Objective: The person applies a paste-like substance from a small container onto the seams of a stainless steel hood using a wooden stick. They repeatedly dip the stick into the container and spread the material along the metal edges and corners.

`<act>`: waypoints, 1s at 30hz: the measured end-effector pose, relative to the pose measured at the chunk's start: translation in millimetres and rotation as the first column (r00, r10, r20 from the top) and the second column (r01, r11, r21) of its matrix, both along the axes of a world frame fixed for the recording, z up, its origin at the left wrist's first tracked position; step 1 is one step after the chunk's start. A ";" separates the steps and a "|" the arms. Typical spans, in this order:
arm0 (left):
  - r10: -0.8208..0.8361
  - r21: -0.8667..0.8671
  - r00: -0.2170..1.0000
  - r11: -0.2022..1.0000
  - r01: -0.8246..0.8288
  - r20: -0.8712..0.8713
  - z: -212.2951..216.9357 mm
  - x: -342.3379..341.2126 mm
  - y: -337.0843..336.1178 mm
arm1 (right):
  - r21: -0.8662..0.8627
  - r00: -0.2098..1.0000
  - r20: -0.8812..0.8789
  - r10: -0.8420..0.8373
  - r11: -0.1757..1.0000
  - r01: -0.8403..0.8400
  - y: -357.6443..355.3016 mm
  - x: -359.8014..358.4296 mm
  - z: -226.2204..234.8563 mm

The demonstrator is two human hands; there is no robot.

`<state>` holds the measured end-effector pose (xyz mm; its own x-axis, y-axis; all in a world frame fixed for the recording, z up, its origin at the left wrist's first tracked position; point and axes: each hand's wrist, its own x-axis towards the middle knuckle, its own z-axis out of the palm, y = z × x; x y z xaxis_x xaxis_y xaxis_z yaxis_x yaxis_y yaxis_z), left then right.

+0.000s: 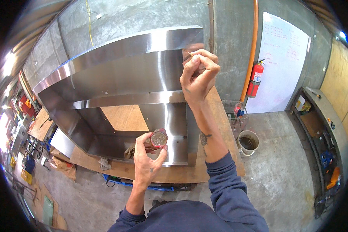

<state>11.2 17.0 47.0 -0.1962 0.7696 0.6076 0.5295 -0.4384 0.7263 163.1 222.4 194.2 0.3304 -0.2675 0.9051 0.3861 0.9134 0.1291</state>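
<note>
A stainless-steel box (120,73) lies on the plywood worktop (185,174), its open side toward the person and its long axis running crosswise, with the right end set further up than the left. A rectangular cutout in the box shows bare wood behind it.

The right hand (199,75) is at the upper right corner of the box, thumb and fingers pinched on a thin stick (187,52). The stick's long axis slants up and to the left, its free end pointing at the box's upper rim; whether the tip touches the metal cannot be told.

The left hand (146,162) is in front of the lower right part of the box, thumb and fingers curled around a small round pot (158,139). The pot's mouth faces up at the viewer, so its long axis runs nearly along the line of sight; greyish stuff shows inside, and red marks its side.

A brownish rag (129,153) sits at the lower edge of the box, left of the pot. To the right of the box are a red fire extinguisher (255,79), a whiteboard (278,62) and a pale bucket (248,143)
</note>
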 end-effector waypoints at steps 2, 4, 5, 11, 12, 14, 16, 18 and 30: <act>0.001 0.007 1.000 1.000 -0.001 0.001 0.1 0.6 -0.3 | -0.003 1.000 0.002 -0.009 1.000 0.009 1.1 0.6 -0.7; 0.007 0.012 1.000 1.000 -0.007 0.000 -0.8 1.0 -1.4 | -0.003 0.998 0.006 -0.068 0.998 0.068 -2.5 1.7 1.3; 0.008 0.007 1.000 1.000 -0.008 -0.003 -0.9 0.5 -2.1 | -0.002 0.999 -0.004 -0.051 0.999 0.051 -1.8 0.7 0.2; 0.012 0.018 0.999 1.000 -0.012 -0.031 -0.5 -0.6 -3.0 | 0.006 0.999 0.005 -0.033 0.999 0.033 -2.0 1.7 0.8; 0.018 0.028 0.999 0.999 -0.017 -0.047 -0.8 -0.4 -2.9 | -0.002 0.999 0.004 -0.031 1.000 0.031 -2.0 1.7 0.3; 0.025 0.037 0.998 0.999 -0.022 -0.063 -0.5 0.0 -3.0 | -0.010 1.000 -0.002 -0.027 1.000 0.027 -1.9 2.0 -0.5; 0.029 0.030 0.998 0.999 -0.027 -0.060 -0.2 0.1 -4.0 | -0.010 1.000 -0.010 -0.016 1.000 0.016 -3.7 0.9 -0.8; 0.014 0.010 0.999 1.000 -0.014 -0.032 -1.6 0.1 -4.7 | 0.012 0.999 -0.013 -0.031 0.999 0.031 -2.6 0.7 0.0; 0.000 -0.019 1.000 1.000 -0.001 -0.020 -1.9 0.1 -6.9 | 0.002 0.999 0.001 -0.039 0.999 0.039 -1.0 1.2 -0.3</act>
